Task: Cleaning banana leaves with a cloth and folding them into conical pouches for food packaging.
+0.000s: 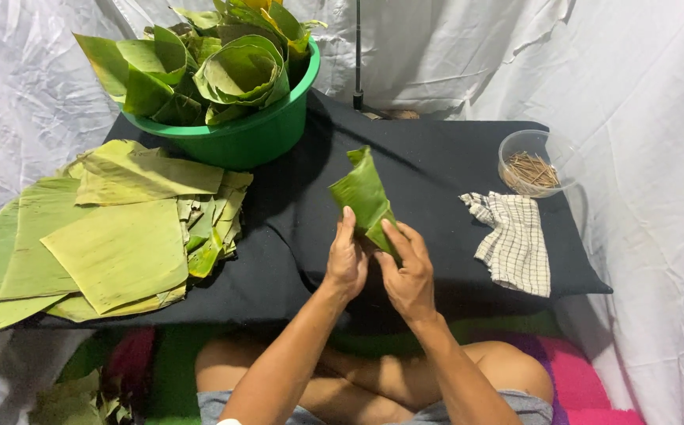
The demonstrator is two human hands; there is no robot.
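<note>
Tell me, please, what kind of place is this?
Probably a makeshift food-wrapping spot at floor level. White sheets hang around a low black-covered table, with cut banana leaves stacked, folded leaves in a green basin, and a bowl of small sticks.

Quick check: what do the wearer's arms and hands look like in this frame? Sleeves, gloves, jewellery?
Both forearms are bare from the elbows down, with no sleeves showing. The left hand and right hand wear no gloves; no rings, watch or bracelets are visible on fingers or wrists. No cables or markings. At the bottom edge, grey shorts are the only clothing in view.
</note>
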